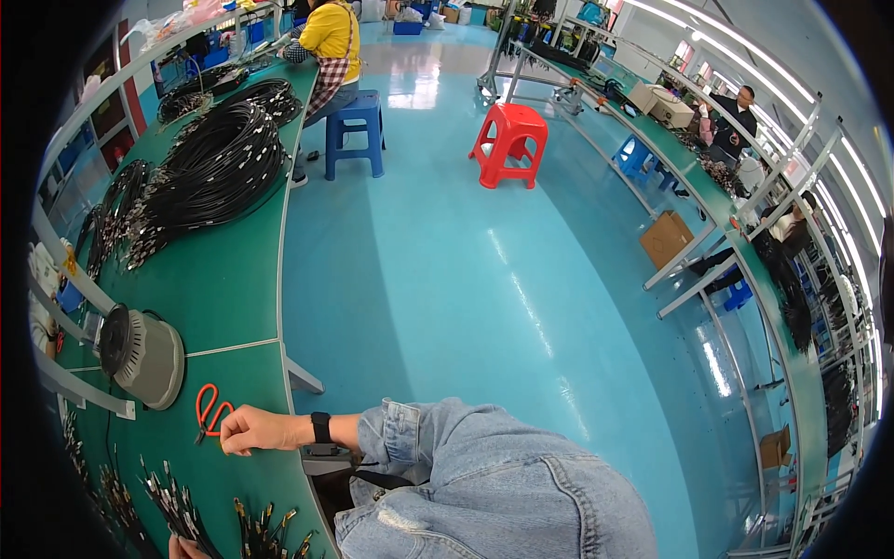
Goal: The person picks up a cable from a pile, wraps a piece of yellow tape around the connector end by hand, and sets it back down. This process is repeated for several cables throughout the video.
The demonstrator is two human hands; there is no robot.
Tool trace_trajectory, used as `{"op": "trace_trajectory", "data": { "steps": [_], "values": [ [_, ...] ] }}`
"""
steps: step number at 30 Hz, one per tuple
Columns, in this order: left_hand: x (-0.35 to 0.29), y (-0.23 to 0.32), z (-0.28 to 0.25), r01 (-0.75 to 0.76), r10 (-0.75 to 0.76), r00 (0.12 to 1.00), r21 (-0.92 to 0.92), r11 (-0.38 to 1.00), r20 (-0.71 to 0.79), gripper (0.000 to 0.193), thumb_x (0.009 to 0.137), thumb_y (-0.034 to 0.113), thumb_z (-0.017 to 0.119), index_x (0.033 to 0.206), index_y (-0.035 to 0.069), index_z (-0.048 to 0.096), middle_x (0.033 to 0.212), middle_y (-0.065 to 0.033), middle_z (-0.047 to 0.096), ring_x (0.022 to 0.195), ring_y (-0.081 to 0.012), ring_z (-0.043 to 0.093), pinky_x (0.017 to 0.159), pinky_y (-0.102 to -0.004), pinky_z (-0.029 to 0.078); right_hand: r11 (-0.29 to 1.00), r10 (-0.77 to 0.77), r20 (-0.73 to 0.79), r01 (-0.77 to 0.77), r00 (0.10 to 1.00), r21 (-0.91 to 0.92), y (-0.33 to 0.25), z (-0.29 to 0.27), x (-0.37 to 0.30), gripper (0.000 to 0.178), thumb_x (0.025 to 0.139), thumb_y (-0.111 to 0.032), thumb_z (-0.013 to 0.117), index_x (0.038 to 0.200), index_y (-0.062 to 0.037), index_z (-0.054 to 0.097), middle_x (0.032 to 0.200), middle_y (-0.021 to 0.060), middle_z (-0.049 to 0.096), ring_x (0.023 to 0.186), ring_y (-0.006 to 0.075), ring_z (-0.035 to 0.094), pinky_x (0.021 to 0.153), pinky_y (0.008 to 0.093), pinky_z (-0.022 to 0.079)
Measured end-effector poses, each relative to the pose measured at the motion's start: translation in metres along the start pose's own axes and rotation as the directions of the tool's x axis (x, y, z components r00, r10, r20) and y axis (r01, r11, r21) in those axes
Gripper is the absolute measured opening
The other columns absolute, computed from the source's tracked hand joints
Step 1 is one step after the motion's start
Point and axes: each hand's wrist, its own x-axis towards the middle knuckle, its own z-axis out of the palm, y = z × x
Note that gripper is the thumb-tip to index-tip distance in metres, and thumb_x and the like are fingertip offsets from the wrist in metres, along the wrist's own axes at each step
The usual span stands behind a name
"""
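At the lower left edge, my left hand (189, 549) shows only in part, its fingers closed around a bundle of black cables (174, 500) with metal-tipped ends. My right hand (247, 430), with a black band on the wrist, is over the green bench top (223, 377). Its fingers are curled together; what they hold, if anything, is too small to make out. Right beside those fingertips lie scissors (213, 410) with orange handles. More black cable bundles, one of them gold-tipped (265, 529), stand on either side of my left hand.
A grey machine with a round dark front (147, 359) stands on the bench beyond my hands. Farther along lie big coils of black cable (219, 163). A red stool (510, 144) and a blue stool (356, 135) stand on the floor. Other people sit at benches.
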Motion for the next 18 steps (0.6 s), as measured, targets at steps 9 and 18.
{"op": "trace_trajectory", "data": {
  "steps": [9, 18],
  "values": [
    [-0.010, -0.018, -0.003, 0.151, -0.152, 0.988, -0.033, 0.988, -0.006, 0.015, 0.089, 0.010, 0.057, 0.098, -0.001, 0.060, 0.079, -0.0081, 0.061, 0.062, -0.0140, 0.053, 0.056, -0.0246, 0.045, 0.998, 0.029, 0.006, -0.029, 1.000, -0.054, 0.003, 0.000, 0.007, 0.015, 0.083, -0.015, 0.060, 0.078, -0.0009, 0.059, 0.067, 0.0015, 0.056, 0.061, 0.0068, 0.050, 0.057, 0.0211, 0.041],
    [0.000, 0.007, 0.020, 0.189, -0.190, 0.970, 0.020, 0.982, 0.154, 0.010, 0.076, -0.004, 0.064, 0.085, 0.001, 0.062, 0.070, -0.0099, 0.058, 0.057, -0.0183, 0.055, 0.052, -0.0268, 0.043, 0.991, 0.134, -0.089, -0.131, 0.987, 0.039, -0.016, 0.012, 0.004, 0.012, 0.089, -0.011, 0.053, 0.088, 0.0004, 0.057, 0.072, 0.0004, 0.051, 0.066, 0.0086, 0.045, 0.062, 0.0229, 0.037]
  ]
}}
